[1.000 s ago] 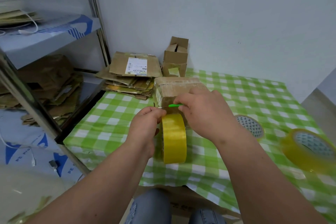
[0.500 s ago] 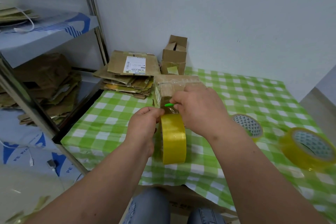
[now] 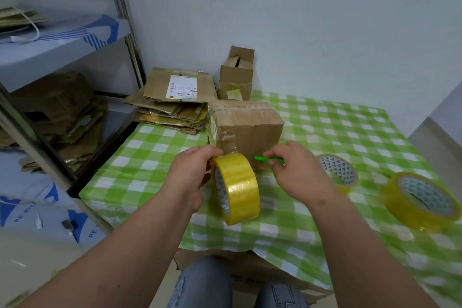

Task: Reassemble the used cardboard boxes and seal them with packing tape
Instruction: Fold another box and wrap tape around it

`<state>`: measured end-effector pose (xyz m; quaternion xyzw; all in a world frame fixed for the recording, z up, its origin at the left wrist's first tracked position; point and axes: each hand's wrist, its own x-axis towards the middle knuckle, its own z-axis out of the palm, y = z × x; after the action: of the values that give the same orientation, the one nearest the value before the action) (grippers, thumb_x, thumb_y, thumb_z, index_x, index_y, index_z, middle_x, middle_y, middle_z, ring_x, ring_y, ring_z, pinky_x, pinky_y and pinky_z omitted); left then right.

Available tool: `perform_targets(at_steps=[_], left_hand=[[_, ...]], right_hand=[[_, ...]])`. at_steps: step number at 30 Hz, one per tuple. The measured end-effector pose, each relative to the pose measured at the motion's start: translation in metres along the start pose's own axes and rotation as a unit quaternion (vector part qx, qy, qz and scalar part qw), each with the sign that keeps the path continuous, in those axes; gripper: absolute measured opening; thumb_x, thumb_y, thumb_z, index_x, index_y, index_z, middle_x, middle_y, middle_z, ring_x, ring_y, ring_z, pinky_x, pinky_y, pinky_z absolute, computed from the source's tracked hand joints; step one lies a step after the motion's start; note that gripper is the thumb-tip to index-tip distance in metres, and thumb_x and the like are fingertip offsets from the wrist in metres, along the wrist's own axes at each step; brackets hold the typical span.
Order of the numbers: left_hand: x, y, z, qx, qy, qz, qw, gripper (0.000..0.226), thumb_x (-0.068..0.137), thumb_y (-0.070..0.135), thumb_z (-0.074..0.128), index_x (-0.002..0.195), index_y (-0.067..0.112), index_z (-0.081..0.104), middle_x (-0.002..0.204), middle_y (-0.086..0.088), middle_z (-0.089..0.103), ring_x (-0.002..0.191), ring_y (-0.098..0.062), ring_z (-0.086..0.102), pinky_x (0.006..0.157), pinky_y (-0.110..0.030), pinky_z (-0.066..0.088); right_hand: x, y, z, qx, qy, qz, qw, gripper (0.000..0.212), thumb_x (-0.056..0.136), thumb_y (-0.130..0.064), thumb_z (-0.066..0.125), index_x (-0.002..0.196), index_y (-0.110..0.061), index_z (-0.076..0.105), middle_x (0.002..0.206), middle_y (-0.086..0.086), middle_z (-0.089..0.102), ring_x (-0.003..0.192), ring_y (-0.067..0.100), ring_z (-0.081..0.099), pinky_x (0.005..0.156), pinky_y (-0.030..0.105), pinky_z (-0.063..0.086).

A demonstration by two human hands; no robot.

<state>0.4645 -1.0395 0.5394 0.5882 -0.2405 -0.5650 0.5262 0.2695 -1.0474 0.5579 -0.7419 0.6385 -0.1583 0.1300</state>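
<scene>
A: Nearest, the left hand (image 3: 192, 177) grips the upright yellow roll of clear packing tape (image 3: 236, 187) by its rim, standing it on the green-and-white checked desk (image 3: 140, 170). What is the right hand (image 3: 297, 170) doing?

B: It pinches a thin green cutter (image 3: 268, 159), tip pointing left toward the short strip of tape that runs from the roll up onto the brown cardboard box (image 3: 247, 125) just behind.

A: So the step, I judge, is severing that strip?

B: Likely. To do it well, keep the roll pulled back so the strip stays taut, cut close to the roll, then press the loose end flat on the box's front face. A slack strip would wrinkle or stick to itself.

A: What differs from a second ago?

B: The right hand covered the box front and held the cutter over the roll; now it has drawn off to the right, baring the box face. The roll has tilted slightly.

A: Farther back?

B: Two spare yellow tape rolls (image 3: 422, 201) lie at right, and a stack of flattened cardboard (image 3: 175, 105) waits by the wall.
</scene>
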Motion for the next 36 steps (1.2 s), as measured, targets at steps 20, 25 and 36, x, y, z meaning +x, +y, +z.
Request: perform_targets(at_steps=[20,25,36], left_hand=[[-0.016,0.01,-0.012,0.052,-0.056,0.227,0.971,0.029,0.089,0.003,0.065,0.063,0.01,0.055,0.13,0.013,0.062,0.12,-0.005,0.057,0.104,-0.042,0.047],[-0.02,0.01,-0.008,0.054,-0.048,0.222,0.972,0.029,0.089,0.0,0.065,0.064,0.011,0.056,0.125,0.005,0.067,0.113,-0.004,0.063,0.1,-0.035,0.049],[-0.018,0.003,0.0,0.121,0.02,0.233,0.965,0.025,0.091,0.013,0.065,0.07,0.01,0.051,0.103,0.011,0.073,0.109,-0.002,0.064,0.082,-0.029,0.049]], right_hand=[[0.026,-0.035,-0.005,0.08,0.174,-0.067,0.979,0.061,0.092,-0.051,0.056,0.145,-0.026,0.042,0.155,0.001,0.032,0.143,0.022,0.025,0.118,0.044,0.025],[0.047,-0.043,0.011,-0.01,0.136,-0.062,0.989,0.072,0.081,-0.07,0.055,0.142,-0.034,0.044,0.149,-0.003,0.039,0.141,0.025,0.024,0.111,0.049,0.033],[0.051,-0.041,0.02,-0.039,0.17,-0.069,0.982,0.071,0.078,-0.06,0.067,0.14,-0.033,0.046,0.141,-0.003,0.044,0.133,0.026,0.03,0.107,0.045,0.036]])
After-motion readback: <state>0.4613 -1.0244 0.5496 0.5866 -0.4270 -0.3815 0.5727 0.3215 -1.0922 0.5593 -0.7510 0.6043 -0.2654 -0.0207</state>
